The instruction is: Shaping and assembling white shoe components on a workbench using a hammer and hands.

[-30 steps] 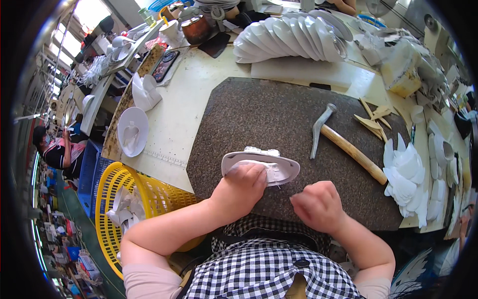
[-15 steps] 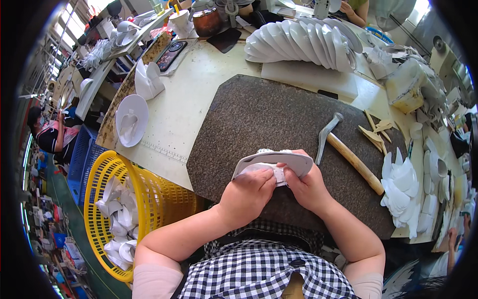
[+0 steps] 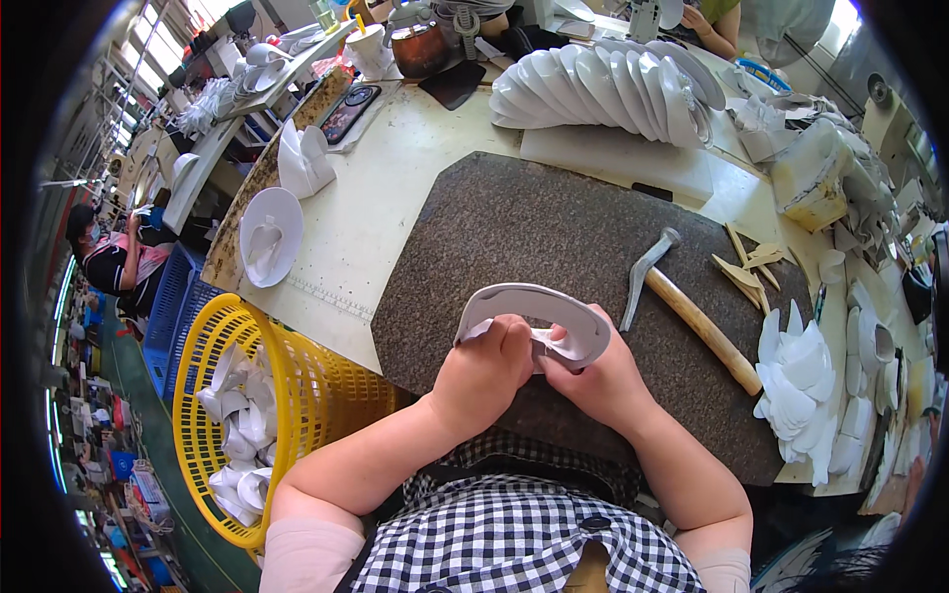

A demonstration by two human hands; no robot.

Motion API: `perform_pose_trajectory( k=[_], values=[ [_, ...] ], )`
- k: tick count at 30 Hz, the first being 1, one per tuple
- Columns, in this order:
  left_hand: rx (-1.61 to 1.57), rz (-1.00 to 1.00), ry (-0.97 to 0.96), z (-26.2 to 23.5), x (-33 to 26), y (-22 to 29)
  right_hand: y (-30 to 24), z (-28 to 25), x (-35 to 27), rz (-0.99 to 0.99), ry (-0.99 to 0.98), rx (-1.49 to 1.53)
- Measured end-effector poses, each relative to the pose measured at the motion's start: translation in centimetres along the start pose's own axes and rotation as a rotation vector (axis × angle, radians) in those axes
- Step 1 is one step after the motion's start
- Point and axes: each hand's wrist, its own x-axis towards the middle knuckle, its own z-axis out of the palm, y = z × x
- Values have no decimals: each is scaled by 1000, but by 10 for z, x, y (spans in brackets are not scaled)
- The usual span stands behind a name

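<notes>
Above the near part of a dark stone slab [image 3: 494, 227], both my hands grip a white shoe upper [image 3: 539, 294], a curved piece bent into an arch. My left hand [image 3: 482, 381] is closed on its left side, the fingers curled into the opening. My right hand [image 3: 605, 381] pinches the right side, with the thumb inside the curve and the other fingers partly hidden behind it. To the right of my hands a hammer [image 3: 704, 331] with a wooden handle and a curved metal head lies on the slab.
Stacked white uppers [image 3: 603, 94] stand at the back. White pieces [image 3: 796, 381] and tan strips [image 3: 748, 267] lie right. A yellow basket [image 3: 282, 435] stands left; a phone [image 3: 351, 107] and two white pieces [image 3: 272, 222] lie far left. Co-workers [image 3: 119, 257] sit beyond.
The upper has tipped, so its arched opening now shows more. My left hand has curled from lying flat across it into a closed grip at its left side.
</notes>
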Motion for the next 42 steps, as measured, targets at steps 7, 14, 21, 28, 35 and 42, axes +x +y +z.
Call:
perform_pose_trajectory(
  k=[7,14,21,28,35,42],
  values=[
    [-88,50,-45,-14,12,4,1,7,-1,97,78,-112],
    [147,57,-312,-14,14,5,13,10,-4,100,152,-61],
    [119,44,-215,-13,17,-4,6,7,-3,155,108,-75],
    [78,-45,-307,-18,30,0,12,6,-3,123,84,-71],
    [137,-85,-331,-16,31,4,9,9,-4,100,103,-36],
    [217,-86,-332,-11,34,9,18,12,-6,-6,99,-22]
  ],
)
